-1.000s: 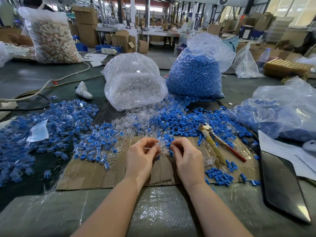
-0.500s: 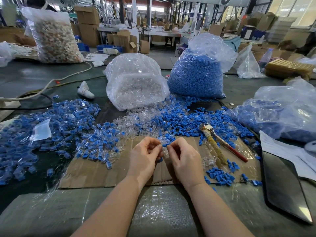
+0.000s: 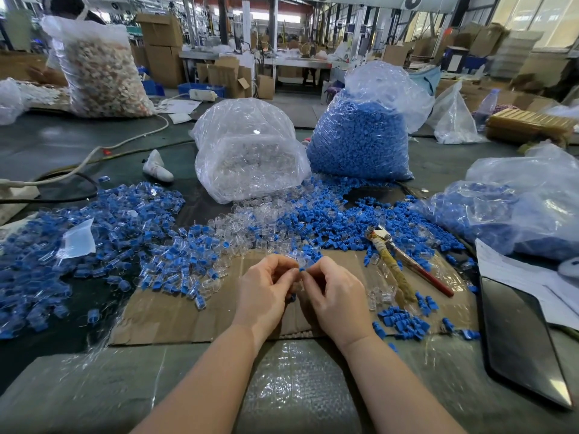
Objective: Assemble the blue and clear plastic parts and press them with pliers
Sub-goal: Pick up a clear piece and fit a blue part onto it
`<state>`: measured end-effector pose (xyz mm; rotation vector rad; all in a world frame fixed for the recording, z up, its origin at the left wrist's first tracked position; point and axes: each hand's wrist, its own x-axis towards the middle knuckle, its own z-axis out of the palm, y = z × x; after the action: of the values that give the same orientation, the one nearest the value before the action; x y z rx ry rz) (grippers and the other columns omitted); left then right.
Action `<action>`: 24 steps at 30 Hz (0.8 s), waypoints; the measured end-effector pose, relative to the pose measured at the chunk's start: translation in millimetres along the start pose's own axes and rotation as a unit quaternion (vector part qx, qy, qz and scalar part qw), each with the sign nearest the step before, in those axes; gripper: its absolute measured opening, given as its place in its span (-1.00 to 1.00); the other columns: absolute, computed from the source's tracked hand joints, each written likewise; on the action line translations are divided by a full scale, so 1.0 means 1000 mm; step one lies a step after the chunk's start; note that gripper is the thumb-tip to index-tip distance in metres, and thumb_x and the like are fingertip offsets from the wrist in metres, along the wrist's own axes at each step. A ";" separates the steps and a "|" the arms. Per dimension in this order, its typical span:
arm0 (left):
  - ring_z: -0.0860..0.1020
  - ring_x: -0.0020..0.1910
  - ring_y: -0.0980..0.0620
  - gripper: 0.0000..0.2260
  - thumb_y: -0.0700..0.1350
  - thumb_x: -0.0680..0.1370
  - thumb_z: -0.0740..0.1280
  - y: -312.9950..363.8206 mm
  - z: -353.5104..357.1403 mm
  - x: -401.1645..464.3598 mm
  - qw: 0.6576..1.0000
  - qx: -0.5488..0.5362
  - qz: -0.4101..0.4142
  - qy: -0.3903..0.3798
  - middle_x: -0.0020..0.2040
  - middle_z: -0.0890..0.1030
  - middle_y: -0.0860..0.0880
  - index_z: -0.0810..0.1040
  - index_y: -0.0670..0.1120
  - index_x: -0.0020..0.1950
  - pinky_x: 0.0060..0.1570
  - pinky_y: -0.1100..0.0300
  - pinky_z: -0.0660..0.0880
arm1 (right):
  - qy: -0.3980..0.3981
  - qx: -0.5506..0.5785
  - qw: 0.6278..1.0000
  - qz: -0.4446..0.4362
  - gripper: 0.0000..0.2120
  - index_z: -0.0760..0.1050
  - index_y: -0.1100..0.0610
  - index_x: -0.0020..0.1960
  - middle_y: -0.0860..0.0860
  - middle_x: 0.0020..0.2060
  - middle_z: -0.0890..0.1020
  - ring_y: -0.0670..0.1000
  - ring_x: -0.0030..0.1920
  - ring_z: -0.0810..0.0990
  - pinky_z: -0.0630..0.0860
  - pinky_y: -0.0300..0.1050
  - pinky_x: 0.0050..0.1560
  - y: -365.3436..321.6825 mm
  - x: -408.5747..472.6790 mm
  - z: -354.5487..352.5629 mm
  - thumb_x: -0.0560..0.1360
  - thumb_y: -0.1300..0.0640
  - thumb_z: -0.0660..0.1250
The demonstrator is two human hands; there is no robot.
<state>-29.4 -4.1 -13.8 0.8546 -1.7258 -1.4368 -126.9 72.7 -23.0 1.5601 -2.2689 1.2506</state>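
My left hand (image 3: 266, 291) and my right hand (image 3: 335, 292) meet fingertip to fingertip over a cardboard sheet (image 3: 175, 317). Between them sits a small blue part (image 3: 301, 269), pinched by my right fingers. My left fingers curl round a clear part that is mostly hidden. The pliers (image 3: 404, 261), with a taped handle and a red one, lie on the cardboard to the right, untouched. Loose blue parts (image 3: 338, 220) and clear parts (image 3: 250, 217) are strewn behind my hands. A heap of assembled blue-and-clear pieces (image 3: 103, 233) spreads to the left.
A bag of clear parts (image 3: 250, 151) and a bag of blue parts (image 3: 360, 133) stand at the back. Another bag with blue pieces (image 3: 517, 211) lies right. A dark tablet (image 3: 520, 336) and papers (image 3: 513, 274) sit at the right edge. Cables (image 3: 94, 155) run at the left.
Both hands have drawn closer together and slightly toward me, until their fingertips meet around the small parts. The pliers have stayed where they were.
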 end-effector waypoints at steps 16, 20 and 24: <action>0.52 -0.42 0.23 -0.87 -0.29 0.53 0.30 -0.002 -0.001 0.001 1.000 0.019 0.012 -0.009 -0.28 0.59 -0.03 0.56 -0.08 -0.09 -0.36 0.33 0.48 | -0.003 0.046 0.997 -0.054 -0.72 0.60 0.03 0.11 -0.07 -0.15 0.57 -0.04 -0.11 0.54 0.54 -0.07 -0.08 -0.002 0.001 -0.006 0.45 0.28 0.39; 0.52 -0.43 0.25 -0.84 -0.29 0.53 0.30 -0.001 -0.001 0.001 1.000 0.020 0.014 -0.009 -0.29 0.59 -0.01 0.55 -0.04 -0.12 -0.38 0.36 0.47 | 0.003 0.055 0.997 -0.057 -0.75 0.62 0.04 0.08 -0.05 -0.17 0.57 -0.01 -0.13 0.54 0.55 0.00 -0.12 -0.001 0.001 -0.006 0.45 0.27 0.39; 0.52 -0.44 0.25 -0.81 -0.30 0.53 0.31 -0.001 -0.001 0.001 1.000 0.012 0.014 -0.009 -0.31 0.60 0.00 0.55 -0.01 -0.15 -0.40 0.38 0.46 | 0.004 0.057 0.997 -0.056 -0.78 0.62 0.05 0.06 -0.05 -0.18 0.57 -0.01 -0.14 0.54 0.55 0.01 -0.14 -0.001 0.002 -0.006 0.45 0.25 0.39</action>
<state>-28.7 -5.5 -14.1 0.8290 -1.7657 -1.4110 -129.0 75.0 -17.8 1.6895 -2.1071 1.3759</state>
